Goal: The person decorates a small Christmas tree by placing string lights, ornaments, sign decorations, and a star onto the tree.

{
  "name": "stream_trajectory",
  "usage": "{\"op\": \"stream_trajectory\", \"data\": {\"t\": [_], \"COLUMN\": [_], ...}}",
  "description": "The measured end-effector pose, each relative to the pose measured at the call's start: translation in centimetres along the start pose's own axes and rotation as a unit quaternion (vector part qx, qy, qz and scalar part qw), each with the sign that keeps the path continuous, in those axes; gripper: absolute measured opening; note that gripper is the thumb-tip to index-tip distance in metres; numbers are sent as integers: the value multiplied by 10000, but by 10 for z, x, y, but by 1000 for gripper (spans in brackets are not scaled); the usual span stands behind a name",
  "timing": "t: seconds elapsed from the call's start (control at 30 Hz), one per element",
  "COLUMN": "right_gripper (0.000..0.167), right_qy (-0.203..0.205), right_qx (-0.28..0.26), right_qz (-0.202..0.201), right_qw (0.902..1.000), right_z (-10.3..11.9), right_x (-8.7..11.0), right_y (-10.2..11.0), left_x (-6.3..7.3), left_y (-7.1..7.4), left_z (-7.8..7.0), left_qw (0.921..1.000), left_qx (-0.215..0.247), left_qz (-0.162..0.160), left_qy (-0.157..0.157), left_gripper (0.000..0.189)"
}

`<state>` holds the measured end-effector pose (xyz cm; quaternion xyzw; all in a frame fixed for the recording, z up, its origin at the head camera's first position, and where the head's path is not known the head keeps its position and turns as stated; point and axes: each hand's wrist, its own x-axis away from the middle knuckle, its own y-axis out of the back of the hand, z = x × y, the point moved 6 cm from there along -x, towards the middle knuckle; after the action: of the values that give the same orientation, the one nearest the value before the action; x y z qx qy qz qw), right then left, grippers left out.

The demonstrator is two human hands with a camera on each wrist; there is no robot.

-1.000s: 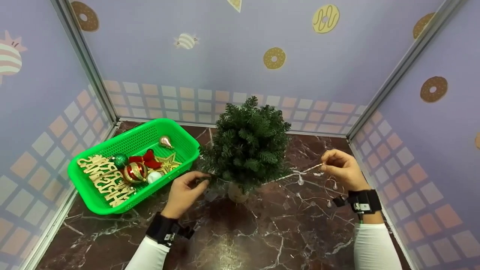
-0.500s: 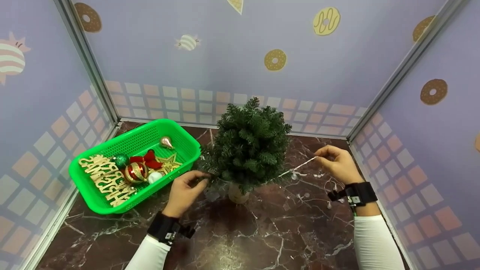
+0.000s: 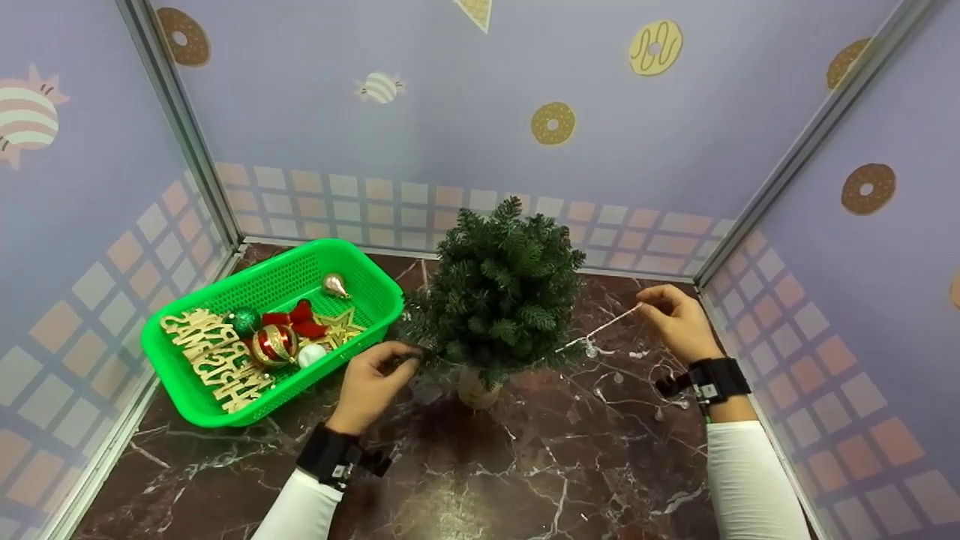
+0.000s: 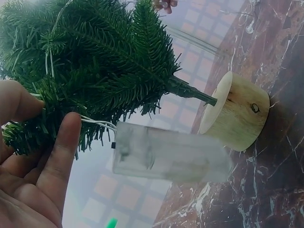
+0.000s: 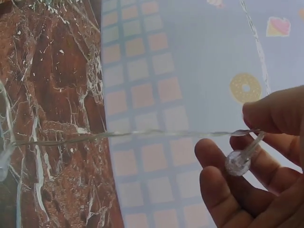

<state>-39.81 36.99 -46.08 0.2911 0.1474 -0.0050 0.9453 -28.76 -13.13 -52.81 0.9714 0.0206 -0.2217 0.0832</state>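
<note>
Pale purple walls [image 3: 465,142], printed with doughnuts and sweets, back a dark marbled bench [image 3: 480,480]. Right hand [image 3: 681,322]: thumb and forefinger closed in a fine pinch on the light-string wire [image 3: 602,328], the other fingers half curled, one clear bulb [image 5: 238,163] hanging just beside the pinch. Left hand [image 3: 373,386]: thumb and finger close about a branch tip [image 4: 33,130], wires running in at the fingertips (whether they grip wire too, I cannot tell). Clear case [image 4: 173,152] dangles below on those wires. Between the hands stands the tree [image 3: 510,292], upright on a round wooden base [image 4: 240,114], the wire reaching its lower branches on the right side.

Step, as judged: leading the wire round the tree. Best to anchor the case end firmly, pull only gently since the tree looks light, hold wire rather than bulb, and tuck it between sprigs. Loose loops on the bench at right could snag; free them first.

Farther out, left: green basket [image 3: 176,394] of ornaments. Its gold cut-out letters [image 3: 217,360] seem to spell "Merry Christmas", turned awkwardly from this angle. No brand legible anywhere.
</note>
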Motion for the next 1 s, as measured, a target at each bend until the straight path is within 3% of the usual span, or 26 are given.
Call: {"op": "stream_trajectory", "data": {"t": [0.23, 0.33, 0.53, 0.7, 0.87, 1.0], "right_gripper": [34, 38, 43, 37, 23, 26], "right_qy": [-459, -440, -165, -16, -89, -311], "right_qx": [-1325, -1510, -341, 725, 944, 910], "right_qz": [-75, -189, -90, 105, 62, 10], "right_qw": [9901, 9874, 9992, 9973, 9955, 9954], "right_z": [-4, -3, -2, -1, -6, -15], "right_x": [-5, -8, -16, -20, -25, -30], "right_y": [-1, 2, 9, 15, 23, 29], "left_x": [-1, -1, -1, 0, 0, -1], "left_y": [0, 0, 0, 1, 3, 3], "left_z": [2, 2, 2, 3, 4, 5], "left_qw": [10000, 9999, 9999, 9998, 9999, 9999], "left_qx": [46, 43, 48, 121, 63, -38], "left_qz": [-23, -21, -12, -14, -44, -28], "left_qy": [-81, -91, -117, -129, -150, -136], "left_gripper": [18, 18, 18, 17, 19, 21]}}
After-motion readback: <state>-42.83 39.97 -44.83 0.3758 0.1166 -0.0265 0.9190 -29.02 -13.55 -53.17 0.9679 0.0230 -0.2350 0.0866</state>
